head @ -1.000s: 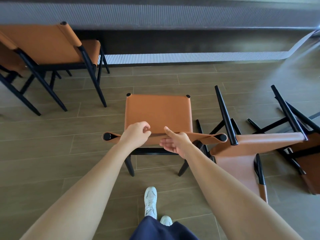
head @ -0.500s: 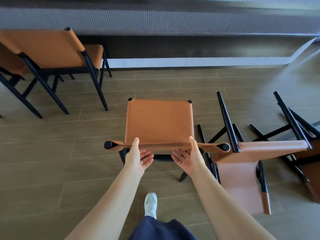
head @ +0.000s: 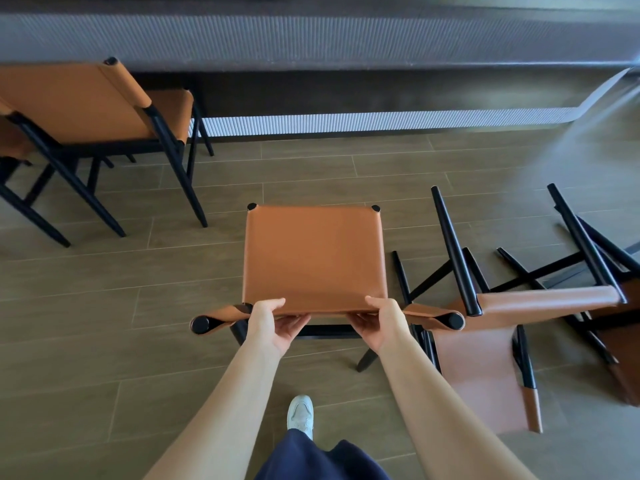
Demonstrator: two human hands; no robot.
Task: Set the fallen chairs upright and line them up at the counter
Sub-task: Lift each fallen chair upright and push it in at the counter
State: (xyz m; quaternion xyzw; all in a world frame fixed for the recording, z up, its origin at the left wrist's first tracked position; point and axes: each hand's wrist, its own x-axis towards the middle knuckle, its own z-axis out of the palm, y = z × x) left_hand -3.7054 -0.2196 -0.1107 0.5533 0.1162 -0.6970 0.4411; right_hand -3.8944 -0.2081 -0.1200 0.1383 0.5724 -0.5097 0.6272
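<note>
Orange chair stands upright close to us, seat pointing at the far surface (straight ahead). Our left hand and right hand both grip its back, fingers curled underneath.

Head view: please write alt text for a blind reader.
The left hand and right hand grip the backrest of an upright orange chair facing the counter. Two fallen chairs lie to its right; another chair stands at the counter, left.

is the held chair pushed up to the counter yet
No, the held chair stands on open floor, plainly short of the counter.
</note>
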